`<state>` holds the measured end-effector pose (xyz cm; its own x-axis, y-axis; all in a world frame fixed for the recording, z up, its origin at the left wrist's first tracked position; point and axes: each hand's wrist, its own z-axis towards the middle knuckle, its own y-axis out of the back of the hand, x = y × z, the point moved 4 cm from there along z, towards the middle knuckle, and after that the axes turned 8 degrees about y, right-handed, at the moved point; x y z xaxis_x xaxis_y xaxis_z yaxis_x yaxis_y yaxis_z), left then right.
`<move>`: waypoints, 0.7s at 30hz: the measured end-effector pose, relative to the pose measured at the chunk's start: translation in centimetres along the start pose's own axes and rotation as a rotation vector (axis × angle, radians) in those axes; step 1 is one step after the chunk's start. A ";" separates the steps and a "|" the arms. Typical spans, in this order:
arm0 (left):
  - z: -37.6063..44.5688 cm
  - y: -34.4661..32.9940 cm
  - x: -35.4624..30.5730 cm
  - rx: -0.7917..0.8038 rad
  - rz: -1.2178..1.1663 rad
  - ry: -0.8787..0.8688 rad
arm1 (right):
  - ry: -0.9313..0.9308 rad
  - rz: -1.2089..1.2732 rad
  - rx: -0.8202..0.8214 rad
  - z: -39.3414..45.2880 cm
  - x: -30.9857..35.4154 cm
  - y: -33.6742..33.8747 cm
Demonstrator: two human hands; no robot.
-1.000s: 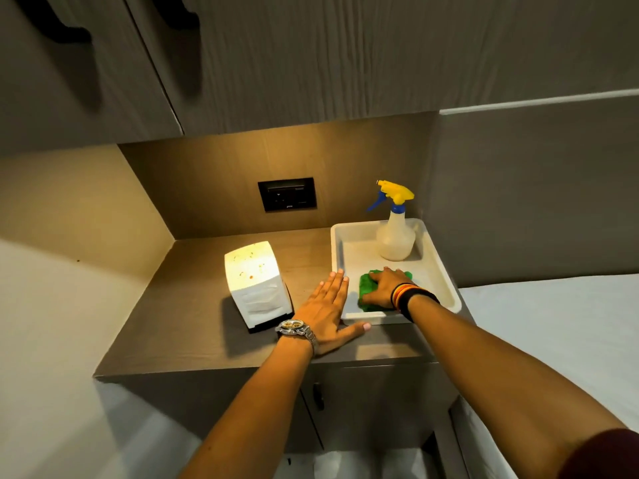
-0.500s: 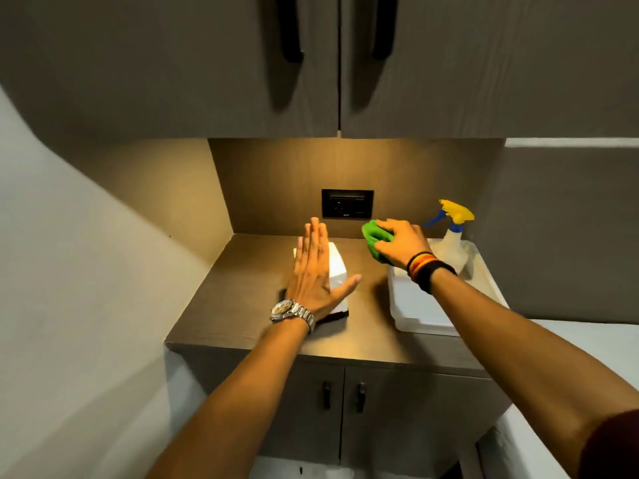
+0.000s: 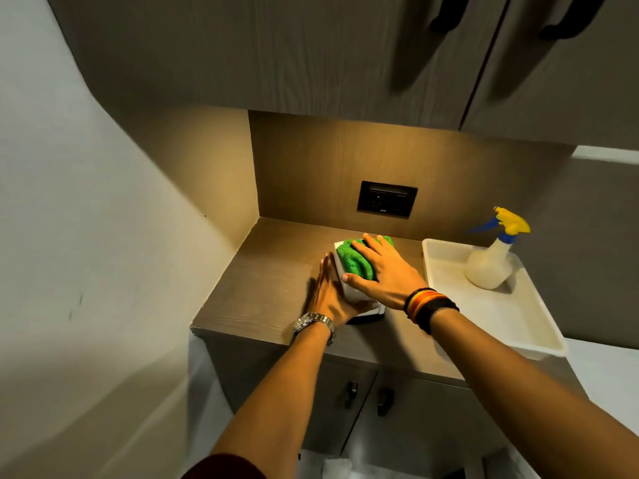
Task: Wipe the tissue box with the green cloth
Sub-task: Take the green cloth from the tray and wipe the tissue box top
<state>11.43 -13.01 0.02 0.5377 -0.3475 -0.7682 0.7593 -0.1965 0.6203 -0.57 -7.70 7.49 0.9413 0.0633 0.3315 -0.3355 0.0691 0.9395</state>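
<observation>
Cloth first: the bunched green microfibre cloth (image 3: 356, 259) lies on top of the white rectangular tissue box (image 3: 359, 295), which sits on the brown wood-grain countertop (image 3: 269, 271) at about nine o'clock from the white plastic tray (image 3: 518, 323). My right hand (image 3: 383, 274) lies flat over the cloth, fingers spread and pressing it down onto the box top, not curled round it. My left hand (image 3: 328, 293) lies open against the box's left side with the thumb wrapped along its near edge, bracing rather than clamping. I judge the box light and thin-walled, probably card or thin plastic, so it will slide or dent if I push hard; the side brace at nine o'clock is the right place to steady it, low down and near the base. The cloth is soft and limp, grips well when flattened, and should be driven by the palm instead of pinched. At three o'clock from the box, inside the tray, stands a translucent spray bottle with a yellow and blue trigger (image 3: 492, 261), well apart from my hands. A black wall socket (image 3: 386, 203) sits at twelve o'clock.
</observation>
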 end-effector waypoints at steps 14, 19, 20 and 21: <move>1.7 -1.7 -1.9 0.020 -0.036 0.109 | -0.106 0.152 -0.125 1.1 -2.8 2.1; 0.9 -1.8 -1.2 0.010 -0.081 0.115 | -0.041 0.110 -0.092 1.4 -1.3 1.4; 0.6 -1.7 -0.9 -0.001 -0.089 0.089 | 0.014 0.087 -0.088 0.9 -0.9 1.1; 0.4 -1.5 -0.9 -0.015 -0.094 0.062 | 0.063 0.065 -0.085 0.3 -0.7 0.9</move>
<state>9.67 -12.72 -0.16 0.4855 -0.2705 -0.8313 0.8123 -0.2120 0.5433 -1.49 -7.99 8.12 0.9141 0.1326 0.3832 -0.4005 0.1470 0.9044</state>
